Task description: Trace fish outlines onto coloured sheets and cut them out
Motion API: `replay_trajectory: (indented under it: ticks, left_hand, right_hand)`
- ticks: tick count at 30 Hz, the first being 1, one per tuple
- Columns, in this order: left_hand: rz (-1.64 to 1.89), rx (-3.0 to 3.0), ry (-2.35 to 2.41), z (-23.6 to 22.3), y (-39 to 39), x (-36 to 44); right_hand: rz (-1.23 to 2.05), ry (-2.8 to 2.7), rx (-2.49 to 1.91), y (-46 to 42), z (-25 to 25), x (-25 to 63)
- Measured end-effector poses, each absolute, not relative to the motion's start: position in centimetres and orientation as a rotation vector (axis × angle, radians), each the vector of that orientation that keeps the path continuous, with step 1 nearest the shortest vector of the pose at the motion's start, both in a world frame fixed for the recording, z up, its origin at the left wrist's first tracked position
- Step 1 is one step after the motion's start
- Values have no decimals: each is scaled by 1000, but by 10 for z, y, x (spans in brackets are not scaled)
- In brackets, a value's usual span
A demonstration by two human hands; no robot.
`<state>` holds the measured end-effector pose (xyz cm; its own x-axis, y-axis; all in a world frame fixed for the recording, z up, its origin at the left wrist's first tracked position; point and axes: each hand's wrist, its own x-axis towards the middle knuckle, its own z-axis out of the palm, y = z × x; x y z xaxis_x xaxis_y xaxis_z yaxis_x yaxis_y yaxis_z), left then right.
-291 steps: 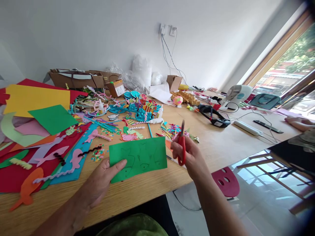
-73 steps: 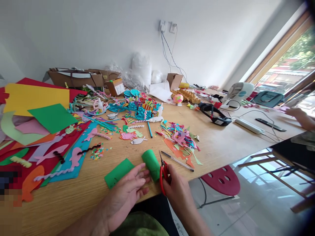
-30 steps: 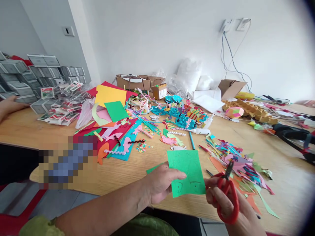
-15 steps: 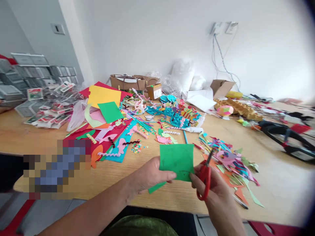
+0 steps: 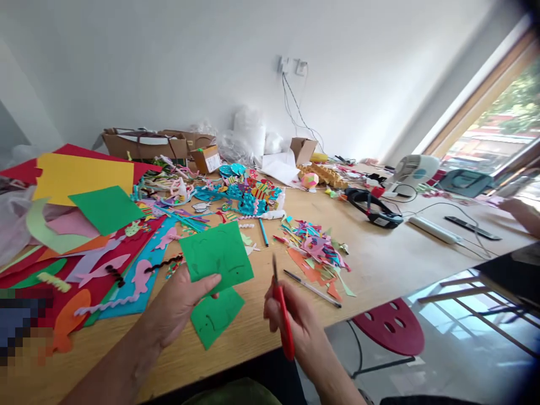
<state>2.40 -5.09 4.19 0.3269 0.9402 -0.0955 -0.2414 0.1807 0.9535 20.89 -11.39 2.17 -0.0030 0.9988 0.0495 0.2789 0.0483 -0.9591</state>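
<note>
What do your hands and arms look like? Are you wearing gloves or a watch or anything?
No gloves: the left hand and right hand are both bare, with ordinary fingers and thumbs. No watch or bracelet shows, and no sleeves as far up as I can see. Some green clothing peeks in at the bottom.

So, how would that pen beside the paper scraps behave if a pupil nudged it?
The pen would probably roll, since its barrel looks slim and round. It seems stiff, lying straight. A push might send it off the table, one end being near the edge.
</note>
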Motion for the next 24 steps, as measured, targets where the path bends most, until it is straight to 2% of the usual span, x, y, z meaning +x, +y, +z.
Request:
replay_trajectory:
  ticks: [4, 24]
  left_hand:
    - [1037, 1050, 830, 45, -50, 25]
    - [1018, 1066, 873, 57, -55, 41]
  right_hand:
    - [1157, -1607, -1424, -132, 9, 200]
    - [1175, -1553, -1436, -120, 26, 181]
